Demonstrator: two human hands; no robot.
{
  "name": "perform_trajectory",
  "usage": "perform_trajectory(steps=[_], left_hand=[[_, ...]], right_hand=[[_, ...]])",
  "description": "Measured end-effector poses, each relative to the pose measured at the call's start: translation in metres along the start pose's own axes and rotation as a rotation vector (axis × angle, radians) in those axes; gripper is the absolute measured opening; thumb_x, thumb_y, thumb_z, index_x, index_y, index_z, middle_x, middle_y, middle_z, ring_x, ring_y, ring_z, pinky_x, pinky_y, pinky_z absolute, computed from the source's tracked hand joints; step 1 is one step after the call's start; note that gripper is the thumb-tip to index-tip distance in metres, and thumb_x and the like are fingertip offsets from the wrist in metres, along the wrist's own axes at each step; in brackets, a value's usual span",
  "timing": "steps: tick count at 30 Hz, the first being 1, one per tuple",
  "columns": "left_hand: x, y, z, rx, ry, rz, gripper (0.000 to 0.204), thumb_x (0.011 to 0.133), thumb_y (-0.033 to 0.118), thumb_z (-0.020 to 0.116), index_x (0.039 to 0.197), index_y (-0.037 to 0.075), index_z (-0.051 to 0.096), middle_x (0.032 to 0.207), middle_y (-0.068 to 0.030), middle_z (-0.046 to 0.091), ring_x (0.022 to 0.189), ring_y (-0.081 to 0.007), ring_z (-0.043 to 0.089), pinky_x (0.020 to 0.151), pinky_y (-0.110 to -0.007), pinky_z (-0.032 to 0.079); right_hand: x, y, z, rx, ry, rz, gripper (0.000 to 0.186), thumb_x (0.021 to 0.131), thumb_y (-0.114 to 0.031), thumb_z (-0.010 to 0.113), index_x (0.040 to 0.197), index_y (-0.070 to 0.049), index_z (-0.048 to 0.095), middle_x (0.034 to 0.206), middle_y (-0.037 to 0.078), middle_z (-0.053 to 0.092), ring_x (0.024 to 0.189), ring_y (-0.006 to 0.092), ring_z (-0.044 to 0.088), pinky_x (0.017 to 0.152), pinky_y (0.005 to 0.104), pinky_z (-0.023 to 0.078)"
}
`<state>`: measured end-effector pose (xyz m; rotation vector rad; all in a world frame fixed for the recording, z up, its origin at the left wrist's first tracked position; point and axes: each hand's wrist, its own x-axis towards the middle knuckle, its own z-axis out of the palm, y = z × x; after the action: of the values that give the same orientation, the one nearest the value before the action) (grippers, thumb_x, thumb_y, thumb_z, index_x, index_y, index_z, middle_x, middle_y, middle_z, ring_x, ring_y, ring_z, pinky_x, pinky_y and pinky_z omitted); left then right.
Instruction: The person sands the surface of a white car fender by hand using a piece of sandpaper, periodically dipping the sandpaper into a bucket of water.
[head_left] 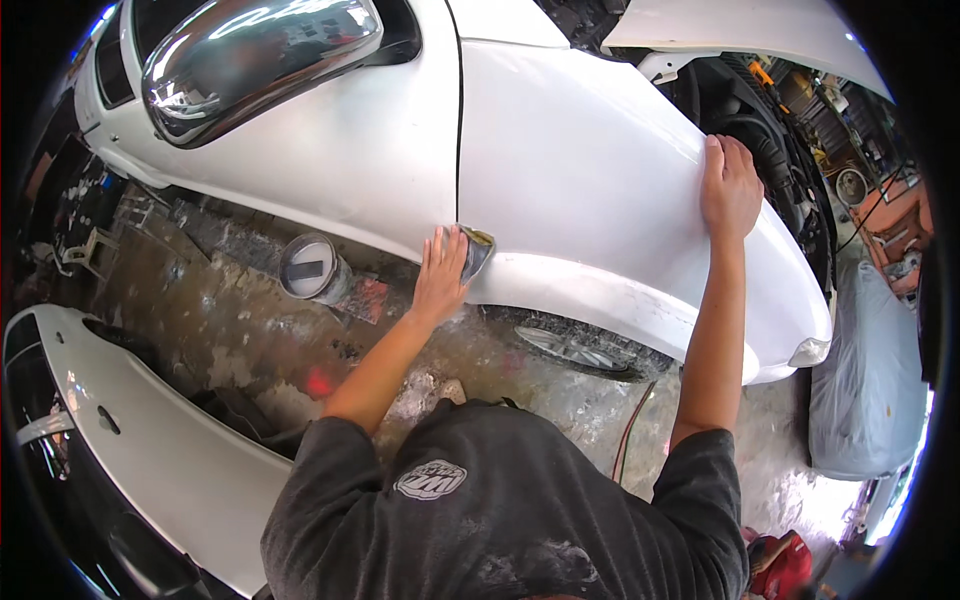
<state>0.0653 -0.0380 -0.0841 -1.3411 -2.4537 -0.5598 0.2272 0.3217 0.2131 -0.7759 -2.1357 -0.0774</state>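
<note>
My left hand (441,273) presses a folded piece of dark grey sandpaper (481,253) to the white fender (570,170), just beside the door seam. A yellowish-green patch shows in the fold of the sandpaper, and the fingers lie together along its left side. Over the fender's upper edge, next to the engine bay, rests my right hand (733,190), with its fingers stretched out and nothing in them. The white door (330,175) lies left of the seam, and the wheel (580,345) sits below the fender's arch.
A round bucket (312,268) with a dark block in it stands on the stained floor at left. Behind me at lower left is another white car (170,450). The raised hood (740,25) hangs at top right, and a plastic-covered object (865,380) stands at right.
</note>
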Motion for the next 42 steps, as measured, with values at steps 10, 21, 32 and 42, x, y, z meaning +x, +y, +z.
perform_trajectory(steps=[10,21,32,42], left_hand=[[-0.164,0.018,-0.015,-0.422,0.081,-0.690,0.055,0.104,0.023,0.051,0.150,-0.004,0.042,0.157,-0.0252,0.039,0.144,-0.0404,0.038,0.118,-0.044,0.032],[-0.330,-0.080,-0.038,-0.749,0.398,-1.520,0.085,0.104,0.066,0.033,0.143,-0.008,0.051,0.134,-0.0190,0.062,0.123,-0.0310,0.059,0.105,-0.038,0.042],[-0.235,-0.276,-0.002,-0.774,0.127,-1.311,0.075,0.105,0.059,0.041,0.119,-0.010,0.065,0.107,-0.0193,0.069,0.096,-0.0250,0.064,0.082,-0.041,0.053],[-0.192,-0.469,0.078,-0.014,-0.662,-0.568,0.048,0.105,0.035,0.041,0.112,-0.006,0.066,0.104,-0.0323,0.068,0.100,-0.0483,0.066,0.090,-0.056,0.050]], right_hand=[[0.000,0.016,0.007,-0.008,0.062,-0.116,0.051,0.103,-0.048,0.045,0.107,-0.005,0.071,0.119,0.013,0.071,0.111,0.0337,0.066,0.098,0.0480,0.046],[0.003,0.005,0.009,-0.043,0.055,-0.021,0.060,0.103,-0.054,0.039,0.119,-0.006,0.072,0.131,0.014,0.067,0.120,0.0339,0.063,0.105,0.0434,0.046],[0.000,0.028,0.026,-0.013,0.056,0.145,0.051,0.103,-0.049,0.044,0.130,-0.014,0.070,0.140,0.008,0.064,0.131,0.0276,0.057,0.112,0.0369,0.040],[-0.085,-0.148,0.122,-0.069,0.530,0.254,0.070,0.108,-0.038,0.041,0.157,0.009,0.023,0.167,0.030,0.013,0.157,0.0406,0.009,0.124,0.0581,0.006]])
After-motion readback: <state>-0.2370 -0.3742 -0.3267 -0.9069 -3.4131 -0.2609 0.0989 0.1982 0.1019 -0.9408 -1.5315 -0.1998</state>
